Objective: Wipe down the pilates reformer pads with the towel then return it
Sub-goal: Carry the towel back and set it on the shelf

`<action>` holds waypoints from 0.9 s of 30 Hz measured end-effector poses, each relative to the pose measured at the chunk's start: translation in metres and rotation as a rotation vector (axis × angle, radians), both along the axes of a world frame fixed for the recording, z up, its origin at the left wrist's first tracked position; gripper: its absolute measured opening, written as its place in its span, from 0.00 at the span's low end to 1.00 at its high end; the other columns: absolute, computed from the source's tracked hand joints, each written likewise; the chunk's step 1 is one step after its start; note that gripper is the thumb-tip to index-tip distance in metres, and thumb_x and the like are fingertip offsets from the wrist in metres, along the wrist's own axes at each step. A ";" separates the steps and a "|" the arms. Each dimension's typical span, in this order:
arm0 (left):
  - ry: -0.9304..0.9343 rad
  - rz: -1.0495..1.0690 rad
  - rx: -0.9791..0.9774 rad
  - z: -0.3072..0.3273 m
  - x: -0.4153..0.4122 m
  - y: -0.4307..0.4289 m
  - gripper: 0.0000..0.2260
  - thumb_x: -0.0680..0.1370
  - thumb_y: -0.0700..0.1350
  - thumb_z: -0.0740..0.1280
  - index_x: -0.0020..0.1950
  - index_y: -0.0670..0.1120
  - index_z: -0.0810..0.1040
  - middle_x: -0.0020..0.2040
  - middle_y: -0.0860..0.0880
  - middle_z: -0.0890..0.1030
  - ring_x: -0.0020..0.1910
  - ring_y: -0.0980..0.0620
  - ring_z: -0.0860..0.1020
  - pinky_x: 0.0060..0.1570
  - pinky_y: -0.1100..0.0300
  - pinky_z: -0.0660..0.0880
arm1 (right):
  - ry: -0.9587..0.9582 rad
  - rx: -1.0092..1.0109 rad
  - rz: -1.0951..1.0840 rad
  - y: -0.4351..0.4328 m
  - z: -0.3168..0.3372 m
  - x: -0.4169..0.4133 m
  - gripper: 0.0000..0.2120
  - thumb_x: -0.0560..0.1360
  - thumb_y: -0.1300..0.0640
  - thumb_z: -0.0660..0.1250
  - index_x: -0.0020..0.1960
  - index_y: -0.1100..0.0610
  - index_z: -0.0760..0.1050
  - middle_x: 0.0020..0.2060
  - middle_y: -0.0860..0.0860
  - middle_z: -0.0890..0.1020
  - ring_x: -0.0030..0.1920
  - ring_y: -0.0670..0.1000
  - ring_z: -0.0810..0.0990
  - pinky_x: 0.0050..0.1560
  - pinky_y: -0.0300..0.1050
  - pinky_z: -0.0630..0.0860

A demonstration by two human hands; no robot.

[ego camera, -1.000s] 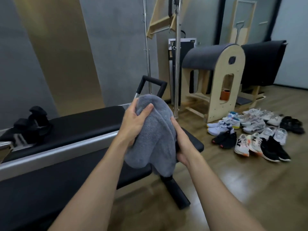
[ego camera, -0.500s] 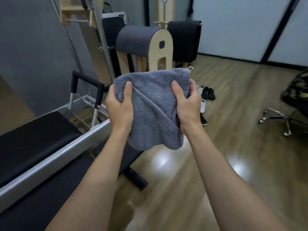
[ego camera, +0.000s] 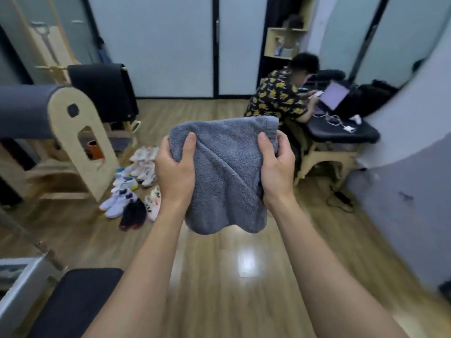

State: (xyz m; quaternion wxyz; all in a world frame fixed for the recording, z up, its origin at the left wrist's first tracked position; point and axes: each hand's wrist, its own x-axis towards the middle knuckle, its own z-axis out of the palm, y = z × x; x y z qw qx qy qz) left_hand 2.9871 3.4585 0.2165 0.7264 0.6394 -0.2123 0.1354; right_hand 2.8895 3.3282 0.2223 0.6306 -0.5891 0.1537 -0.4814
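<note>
Holding a folded grey terry towel (ego camera: pixel 227 176) up in the air above the glossy wooden plank floor (ego camera: pixel 219 276), both hands pinch its side edges. The left hand (ego camera: pixel 174 174) lays its thumb on the front face, with its fingers curled behind the cloth out of sight. The right hand (ego camera: pixel 277 172) grips the opposite edge the same way. The black padded reformer cushion (ego camera: pixel 73 301) lies at lower left, well apart from the towel. A heap of sneakers (ego camera: pixel 136 181) sits on the floor beyond the left hand.
</note>
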 end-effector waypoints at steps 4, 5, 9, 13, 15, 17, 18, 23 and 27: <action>0.013 -0.242 0.001 0.017 -0.049 -0.084 0.09 0.76 0.58 0.67 0.44 0.53 0.77 0.40 0.56 0.81 0.39 0.60 0.78 0.43 0.59 0.75 | 0.017 -0.022 -0.231 -0.059 0.017 -0.077 0.08 0.75 0.48 0.67 0.53 0.50 0.77 0.49 0.52 0.83 0.50 0.50 0.81 0.57 0.57 0.77; 0.009 -0.300 -0.001 0.021 -0.067 -0.108 0.09 0.76 0.58 0.67 0.44 0.53 0.77 0.39 0.56 0.81 0.38 0.61 0.77 0.42 0.59 0.75 | 0.007 -0.019 -0.288 -0.076 0.020 -0.100 0.08 0.75 0.48 0.67 0.52 0.49 0.77 0.48 0.52 0.83 0.50 0.50 0.81 0.57 0.58 0.77; -0.018 -0.556 -0.018 0.037 -0.152 -0.206 0.07 0.77 0.56 0.67 0.44 0.53 0.76 0.39 0.57 0.80 0.38 0.62 0.77 0.42 0.62 0.75 | -0.044 -0.013 -0.510 -0.144 0.030 -0.202 0.07 0.75 0.48 0.67 0.51 0.49 0.78 0.45 0.49 0.83 0.48 0.49 0.80 0.57 0.60 0.76; -0.064 -0.804 -0.019 0.049 -0.262 -0.311 0.08 0.78 0.53 0.68 0.46 0.48 0.78 0.41 0.54 0.81 0.40 0.58 0.78 0.45 0.58 0.76 | -0.067 -0.006 -0.753 -0.210 0.036 -0.325 0.08 0.74 0.48 0.67 0.52 0.49 0.77 0.46 0.50 0.83 0.48 0.50 0.81 0.56 0.59 0.76; -0.074 -0.910 -0.030 0.052 -0.324 -0.359 0.08 0.78 0.53 0.68 0.46 0.49 0.78 0.40 0.56 0.81 0.39 0.63 0.78 0.44 0.66 0.74 | -0.053 -0.010 -0.867 -0.240 0.040 -0.391 0.11 0.74 0.47 0.67 0.54 0.51 0.77 0.48 0.52 0.84 0.49 0.51 0.81 0.56 0.58 0.77; -0.063 -1.008 -0.028 0.054 -0.386 -0.402 0.09 0.77 0.55 0.67 0.45 0.50 0.78 0.40 0.57 0.81 0.39 0.63 0.78 0.44 0.64 0.74 | -0.044 -0.023 -0.971 -0.267 0.044 -0.453 0.13 0.74 0.46 0.68 0.54 0.52 0.78 0.47 0.51 0.84 0.48 0.50 0.81 0.54 0.56 0.78; -0.046 -1.067 -0.029 0.054 -0.415 -0.422 0.09 0.77 0.56 0.67 0.45 0.50 0.78 0.40 0.56 0.81 0.39 0.61 0.78 0.45 0.62 0.75 | -0.040 -0.030 -1.025 -0.279 0.046 -0.483 0.14 0.73 0.45 0.68 0.54 0.51 0.78 0.46 0.50 0.84 0.48 0.49 0.81 0.53 0.55 0.78; -0.070 -1.275 -0.023 0.052 -0.551 -0.510 0.10 0.78 0.54 0.67 0.40 0.51 0.75 0.33 0.63 0.79 0.32 0.66 0.74 0.36 0.70 0.70 | -0.043 -0.063 -1.264 -0.327 0.044 -0.611 0.10 0.72 0.45 0.68 0.51 0.47 0.78 0.44 0.47 0.83 0.47 0.48 0.80 0.52 0.53 0.76; -0.060 -1.447 -0.009 0.042 -0.646 -0.583 0.10 0.77 0.56 0.67 0.43 0.51 0.77 0.35 0.62 0.80 0.34 0.64 0.76 0.37 0.67 0.72 | -0.039 -0.059 -1.383 -0.377 0.031 -0.698 0.08 0.74 0.45 0.67 0.52 0.46 0.78 0.46 0.46 0.84 0.50 0.50 0.82 0.51 0.52 0.78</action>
